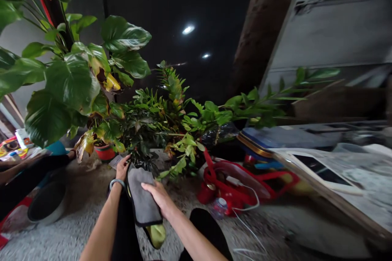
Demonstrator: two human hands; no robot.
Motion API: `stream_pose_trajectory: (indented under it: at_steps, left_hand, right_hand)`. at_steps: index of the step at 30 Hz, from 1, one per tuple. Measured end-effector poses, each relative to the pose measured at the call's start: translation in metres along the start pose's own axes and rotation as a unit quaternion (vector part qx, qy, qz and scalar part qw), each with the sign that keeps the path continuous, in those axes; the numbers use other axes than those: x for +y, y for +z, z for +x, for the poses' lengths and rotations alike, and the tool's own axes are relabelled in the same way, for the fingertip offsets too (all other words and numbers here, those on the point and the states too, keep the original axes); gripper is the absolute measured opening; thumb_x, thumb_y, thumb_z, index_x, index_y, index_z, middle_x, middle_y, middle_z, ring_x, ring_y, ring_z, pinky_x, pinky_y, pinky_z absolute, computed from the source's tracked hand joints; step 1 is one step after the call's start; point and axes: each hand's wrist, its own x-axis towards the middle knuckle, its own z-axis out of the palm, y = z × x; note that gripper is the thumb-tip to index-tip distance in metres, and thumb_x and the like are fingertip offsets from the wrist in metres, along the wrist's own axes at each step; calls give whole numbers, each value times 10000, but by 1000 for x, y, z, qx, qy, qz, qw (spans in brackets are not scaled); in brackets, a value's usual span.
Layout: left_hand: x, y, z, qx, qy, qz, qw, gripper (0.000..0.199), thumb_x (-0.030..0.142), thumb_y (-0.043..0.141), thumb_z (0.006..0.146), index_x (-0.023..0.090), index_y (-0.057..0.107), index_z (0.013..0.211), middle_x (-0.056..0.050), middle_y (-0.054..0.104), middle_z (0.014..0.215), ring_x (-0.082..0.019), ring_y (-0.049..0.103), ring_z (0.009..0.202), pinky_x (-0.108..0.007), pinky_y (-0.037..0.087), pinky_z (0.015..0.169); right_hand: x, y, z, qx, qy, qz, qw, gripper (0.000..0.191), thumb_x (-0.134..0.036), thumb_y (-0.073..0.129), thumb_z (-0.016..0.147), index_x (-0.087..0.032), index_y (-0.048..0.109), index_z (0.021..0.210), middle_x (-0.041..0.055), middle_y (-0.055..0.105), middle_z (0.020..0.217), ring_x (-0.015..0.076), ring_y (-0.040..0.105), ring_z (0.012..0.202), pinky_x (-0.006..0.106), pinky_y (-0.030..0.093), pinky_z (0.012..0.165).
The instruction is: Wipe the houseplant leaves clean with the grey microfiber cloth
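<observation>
A grey cloth [143, 195] with a black edge hangs between my arms, and a yellow-green part [157, 234] shows beneath it. My right hand [161, 199] is closed on the cloth, with the thumb lying over its grey face. Just left of the cloth's top, my left hand [121, 168] reaches to the low dark-green leaves [139, 140]. Its fingers are drawn together, and what they hold is hidden. A grey bangle [117, 182] circles my left wrist. Beside that hand lies a pale printed paper [115, 162].
A large-leaved plant [72, 79] rises at the left near a red pot [104, 152]. On the right stand a red bag [214, 171] with a white cable [255, 195] and a cluttered table [330, 204]. A dark basin [47, 202] and another person's leg [33, 175] are left.
</observation>
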Motion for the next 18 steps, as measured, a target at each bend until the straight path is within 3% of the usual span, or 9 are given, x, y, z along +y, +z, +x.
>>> stream_pose_trajectory:
  at_steps: [4,9,13,18]
  left_hand:
    - [4,-5,-5,-23,23,-10,999,364,201,669,659,184,796,1000,-103,774,1136,-280,683,1117,-403,507,1029]
    - [11,-10,-9,-29,43,3,999,318,173,681,655,186,796,951,-95,782,1036,-278,687,1094,-424,503,1034]
    - [14,-9,-15,-21,52,31,998,377,85,641,652,188,781,986,-75,765,968,-245,685,1021,-406,515,1001]
    - [15,-4,-34,-20,53,62,996,458,2,608,635,178,763,1028,-78,732,1019,-203,674,908,-370,525,955]
  right_hand:
    - [-13,1,-26,-35,-28,-9,999,368,-414,736,590,-176,768,868,58,782,757,271,720,759,357,549,709]
    - [-15,-8,-54,-32,-49,-52,997,255,-379,743,625,-239,780,835,40,800,811,291,730,807,368,562,729]
    - [-1,-16,-59,-16,-36,-44,998,272,-413,745,627,-215,768,811,52,792,759,294,731,766,370,548,711]
    - [10,-20,-54,-7,-23,-8,1000,340,-438,764,627,-194,755,863,53,787,734,286,730,718,379,550,703]
